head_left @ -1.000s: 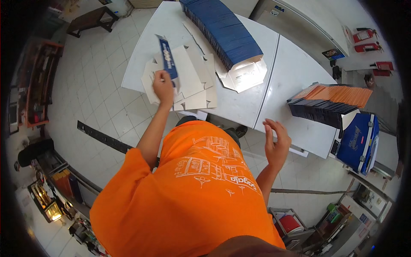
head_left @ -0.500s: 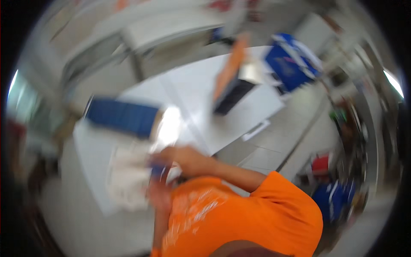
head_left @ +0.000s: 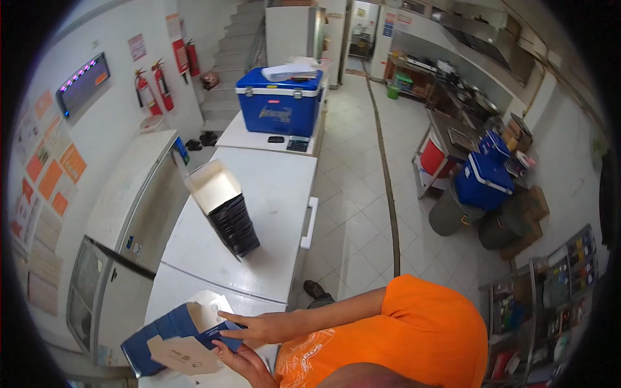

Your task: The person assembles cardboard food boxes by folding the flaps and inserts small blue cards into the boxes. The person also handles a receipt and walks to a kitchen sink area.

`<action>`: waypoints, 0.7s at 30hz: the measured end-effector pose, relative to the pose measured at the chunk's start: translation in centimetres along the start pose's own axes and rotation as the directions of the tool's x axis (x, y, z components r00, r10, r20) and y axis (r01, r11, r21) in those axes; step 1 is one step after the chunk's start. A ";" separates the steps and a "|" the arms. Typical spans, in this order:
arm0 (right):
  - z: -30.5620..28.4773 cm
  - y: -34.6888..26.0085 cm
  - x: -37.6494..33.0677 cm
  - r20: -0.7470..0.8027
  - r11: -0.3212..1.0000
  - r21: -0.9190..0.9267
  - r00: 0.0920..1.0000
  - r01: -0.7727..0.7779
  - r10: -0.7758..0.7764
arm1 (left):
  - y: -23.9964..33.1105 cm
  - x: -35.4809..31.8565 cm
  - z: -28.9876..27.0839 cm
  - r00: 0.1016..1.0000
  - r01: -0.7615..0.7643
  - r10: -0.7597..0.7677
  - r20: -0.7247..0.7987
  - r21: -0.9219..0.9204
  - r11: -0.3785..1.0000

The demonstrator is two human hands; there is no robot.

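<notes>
Blue carton (head_left: pixel 210 337), lower left of the frame: what are the fingers actually doing to it?

Left hand (head_left: pixel 242 362) has it from below, thumb up against the lower edge, so looks like a grip to me. Right hand (head_left: pixel 259 328) has two fingers out, spread apart over the panel. Can't tell if its thumb is pinching anything.

Ok, any tips for that hold?

I'd let the left just steady it and press with the flats of the right fingers, close to a crease. Poke mid-panel and thin card would probably buckle.

How's it look?

Dark blue outside, small pale print. Just above sits a cream-lined open carton (head_left: pixel 207 313); no clue where one ends and the other begins. There's a beige card piece (head_left: pixel 184 355) beside them, to the left.

And past that?

Row of blue cartons (head_left: pixel 145 352) toward the bottom left, white desk (head_left: pixel 278 207), stack of dark cartons (head_left: pixel 233 223) left of centre, blue cooler (head_left: pixel 281 110) up top.
</notes>
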State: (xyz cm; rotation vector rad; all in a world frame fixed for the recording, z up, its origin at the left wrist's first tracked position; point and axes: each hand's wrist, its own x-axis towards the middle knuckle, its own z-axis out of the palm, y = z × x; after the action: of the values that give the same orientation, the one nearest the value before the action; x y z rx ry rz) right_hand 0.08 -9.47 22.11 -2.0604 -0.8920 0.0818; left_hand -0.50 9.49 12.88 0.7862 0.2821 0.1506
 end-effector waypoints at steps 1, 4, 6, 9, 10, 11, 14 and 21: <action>1.1 2.2 -0.4 -0.008 0.995 -0.074 0.997 0.073 -0.074 | 1.1 -0.8 2.9 0.997 0.015 -0.014 0.074 -0.005 1.000; -1.8 2.0 -1.1 0.075 0.994 -0.007 0.992 0.105 -0.104 | 1.9 -0.6 4.7 0.987 0.123 -0.121 0.104 -0.013 0.992; 0.1 3.6 -1.2 -0.126 0.985 -0.096 0.980 0.141 -0.153 | 1.1 -1.3 5.9 0.983 0.135 -0.134 0.123 0.000 0.991; 0.8 3.3 -0.4 -0.399 0.986 -0.108 0.903 0.128 -0.161 | -0.2 -1.9 6.7 0.981 0.123 -0.112 0.158 -0.061 0.991; 0.8 3.1 -0.2 -0.487 0.995 -0.028 0.868 0.097 -0.098 | -0.7 -1.7 6.8 0.979 0.110 -0.085 0.188 -0.130 0.985; 1.7 3.8 0.4 -0.535 0.990 -0.103 0.834 0.098 -0.138 | -0.9 -1.4 6.3 0.964 0.159 -0.113 0.241 -0.179 0.971; 3.1 3.2 0.8 -0.606 0.993 -0.043 0.788 0.108 -0.112 | -0.3 -2.0 6.3 0.979 0.152 -0.123 0.163 -0.181 0.972; 6.2 1.5 -0.1 -0.508 0.982 0.175 0.861 0.068 0.031 | 2.3 0.8 2.2 0.955 -0.127 0.032 0.296 0.309 0.943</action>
State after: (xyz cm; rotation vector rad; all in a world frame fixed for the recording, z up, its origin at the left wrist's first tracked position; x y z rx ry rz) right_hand -1.39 -5.77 17.17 -1.7676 -0.5466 -0.3657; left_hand 0.90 9.80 15.83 1.1362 -0.0047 0.0645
